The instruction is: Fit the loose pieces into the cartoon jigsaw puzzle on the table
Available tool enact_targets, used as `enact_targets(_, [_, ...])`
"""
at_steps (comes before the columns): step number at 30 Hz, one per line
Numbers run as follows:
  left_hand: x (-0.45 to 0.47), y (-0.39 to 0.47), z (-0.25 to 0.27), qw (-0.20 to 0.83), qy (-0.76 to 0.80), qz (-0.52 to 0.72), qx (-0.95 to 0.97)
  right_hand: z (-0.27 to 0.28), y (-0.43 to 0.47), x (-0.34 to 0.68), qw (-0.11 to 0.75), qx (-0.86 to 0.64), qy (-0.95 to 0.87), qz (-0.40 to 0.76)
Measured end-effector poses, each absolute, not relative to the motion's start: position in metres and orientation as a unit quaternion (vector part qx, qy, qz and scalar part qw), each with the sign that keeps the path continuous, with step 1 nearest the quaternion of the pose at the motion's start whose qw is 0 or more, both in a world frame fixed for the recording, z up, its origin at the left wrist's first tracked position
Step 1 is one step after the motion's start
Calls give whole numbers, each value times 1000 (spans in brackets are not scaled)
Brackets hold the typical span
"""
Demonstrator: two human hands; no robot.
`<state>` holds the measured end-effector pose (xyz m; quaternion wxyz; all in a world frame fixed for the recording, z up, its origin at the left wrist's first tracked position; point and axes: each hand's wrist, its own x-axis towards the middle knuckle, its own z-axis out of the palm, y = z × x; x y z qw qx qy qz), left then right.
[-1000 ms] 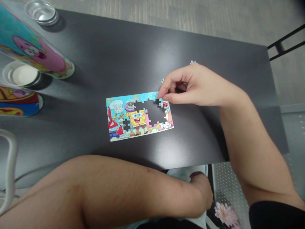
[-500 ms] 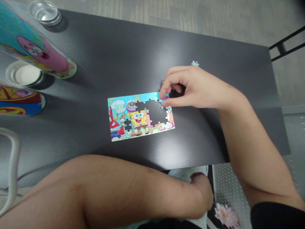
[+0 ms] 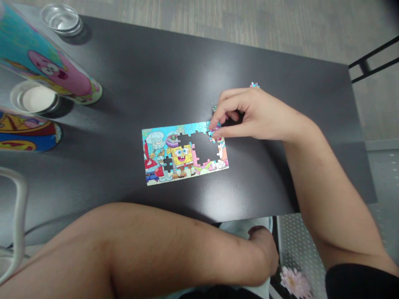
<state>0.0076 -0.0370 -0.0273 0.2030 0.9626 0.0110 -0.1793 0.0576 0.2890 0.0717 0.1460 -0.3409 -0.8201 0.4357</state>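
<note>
Right hand (image 3: 252,114): thumb and forefinger pinch a puzzle piece (image 3: 215,132) at the upper right corner of the jigsaw (image 3: 183,151), mid dark worktop (image 3: 156,70). Left hand (image 3: 264,249): below worktop edge, grip not discernible.

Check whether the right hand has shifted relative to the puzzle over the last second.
Barely. The right hand stays at the puzzle's top right corner, its fingertips edging slightly down onto that corner.
</note>
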Motion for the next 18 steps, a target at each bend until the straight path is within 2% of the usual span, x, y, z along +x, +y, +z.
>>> enact_targets(9, [4,-26,-26,223,-103,-181,952,77,287,59,183,-345,-811,436])
enact_targets(16, [2,-19,-21,166,-143,-188,957,72,308,95,400,-470,-713,334])
enact_targets(18, [0,-17,-22,160,-172,-196,952,69,317,109,419,-484,-704,306])
